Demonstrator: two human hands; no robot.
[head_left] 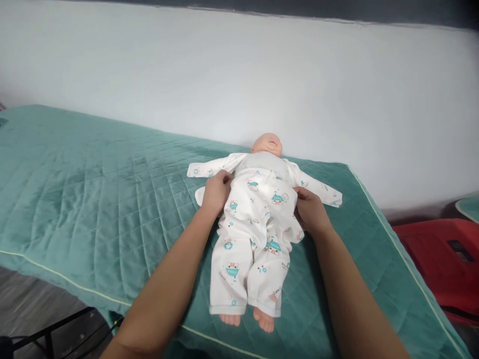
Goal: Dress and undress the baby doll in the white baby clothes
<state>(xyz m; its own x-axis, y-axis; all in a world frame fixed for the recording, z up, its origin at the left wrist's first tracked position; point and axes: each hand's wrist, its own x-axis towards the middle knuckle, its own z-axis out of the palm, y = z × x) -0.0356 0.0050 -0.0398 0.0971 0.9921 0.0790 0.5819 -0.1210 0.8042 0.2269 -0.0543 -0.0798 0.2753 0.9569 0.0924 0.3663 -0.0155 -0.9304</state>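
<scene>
Forearms: nearest my camera; left forearm (168,279) and right forearm (355,289) reach in on either side of the doll (265,162).
Left hand (217,193): at the doll's side, fingertips curled together against the cloth; I cannot tell whether they have caught any.
Right hand (312,212): opposite side, thumb and finger seemingly pinched on the edge of the printed trousers (258,209).
Doll: face up on the green quilted cover (112,214), head beside the wall (187,70), feet towards me.
Trousers, progress: both legs in, toes out at the cuffs, waistband up at the chest (rather high, and loose); I judge them nearly on, with straightening left.
Printed top (320,188), progress: sleeves spread outward, grey chest uncovered between; closing the front looks not yet done.
</scene>
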